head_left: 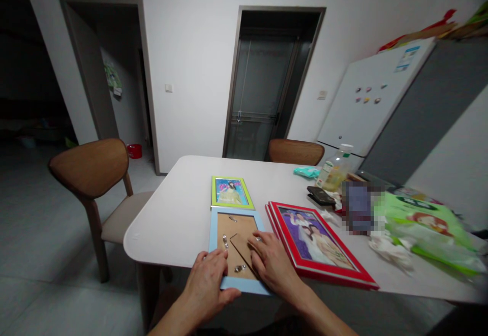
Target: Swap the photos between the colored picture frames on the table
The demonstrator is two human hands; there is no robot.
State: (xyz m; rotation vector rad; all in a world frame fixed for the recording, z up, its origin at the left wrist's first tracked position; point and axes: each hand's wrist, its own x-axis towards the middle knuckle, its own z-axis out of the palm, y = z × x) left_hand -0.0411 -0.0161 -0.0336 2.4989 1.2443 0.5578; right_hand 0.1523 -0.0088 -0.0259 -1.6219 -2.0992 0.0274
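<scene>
A light-blue picture frame (214, 226) lies at the near edge of the table, its brown backing board (229, 254) facing up. Small metal clips (225, 241) sit around the board, and a dark L-shaped line runs across it; I cannot tell if it is a cut or a rod. My left hand (208, 277) grips the frame's lower left corner, thumb along the near border. On the right side, my right hand (272, 260) has curled fingers at a metal clip (258, 239), partly hiding it and the right border.
Red picture frames (324, 239) are stacked at my right; a green picture frame (232, 192) lies beyond the blue one. Farther right are a bottle (335, 168), a black object (321, 195), crumpled tissues (392, 249) and a green package (423, 224). Wooden chairs (91, 171) stand around the table (171, 204).
</scene>
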